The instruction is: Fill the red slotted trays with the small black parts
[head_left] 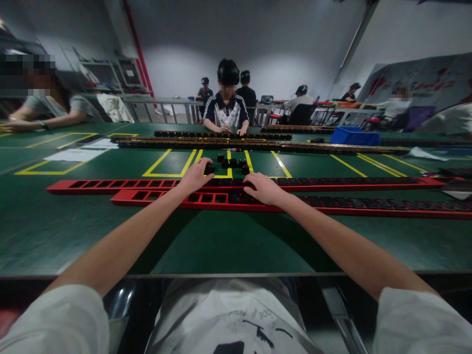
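Two long red frames with rows of square slots lie across the bench: a far frame (99, 186) and a near frame (169, 200). Their left slots are bare, while black square pieces (332, 201) fill the right part. My left hand (195, 175) is closed around a small black block (209, 168) just beyond the far frame. Over the frames, my right hand (262, 189) has its fingers curled down at the slots; what lies under the fingertips is hidden. Several loose black blocks (232, 162) stand between and beyond my hands.
Long dark strips (206, 142) lie across the green bench (236, 241) farther back, with a blue bin (354, 136) behind them at right. White paper sheets (75, 154) lie at left. A person (226, 105) works opposite, and another person's arm (55, 120) rests at far left.
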Tool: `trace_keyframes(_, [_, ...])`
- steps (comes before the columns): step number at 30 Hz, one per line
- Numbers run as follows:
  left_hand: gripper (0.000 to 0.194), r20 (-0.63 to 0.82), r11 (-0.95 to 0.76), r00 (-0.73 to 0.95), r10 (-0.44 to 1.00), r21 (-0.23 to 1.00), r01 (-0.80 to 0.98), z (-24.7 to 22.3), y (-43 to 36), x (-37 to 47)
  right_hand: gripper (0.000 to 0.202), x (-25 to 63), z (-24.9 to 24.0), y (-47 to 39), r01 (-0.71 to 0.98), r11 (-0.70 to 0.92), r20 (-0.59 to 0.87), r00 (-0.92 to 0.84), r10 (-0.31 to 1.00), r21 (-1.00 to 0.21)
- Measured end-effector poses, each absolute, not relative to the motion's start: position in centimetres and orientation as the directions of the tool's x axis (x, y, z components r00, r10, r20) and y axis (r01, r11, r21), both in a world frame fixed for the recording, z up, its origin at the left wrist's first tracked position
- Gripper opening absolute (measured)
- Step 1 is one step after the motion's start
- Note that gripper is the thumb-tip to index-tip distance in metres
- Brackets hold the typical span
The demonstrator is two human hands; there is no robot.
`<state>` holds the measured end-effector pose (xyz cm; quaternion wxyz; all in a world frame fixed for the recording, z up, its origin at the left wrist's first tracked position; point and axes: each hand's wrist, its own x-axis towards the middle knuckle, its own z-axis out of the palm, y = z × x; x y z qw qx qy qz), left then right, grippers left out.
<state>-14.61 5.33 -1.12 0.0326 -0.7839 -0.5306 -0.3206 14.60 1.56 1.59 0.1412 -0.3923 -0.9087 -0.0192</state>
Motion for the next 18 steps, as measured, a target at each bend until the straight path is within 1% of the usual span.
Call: trace_keyframes(18, [0.039,0.548,-0.420,0.206,0.811,0.300,0.856,-1.32,5.69,-14.80,0.025,14.68,1.64,1.58,0.718,0.691,0.276,-0.650,0.708,-0.084])
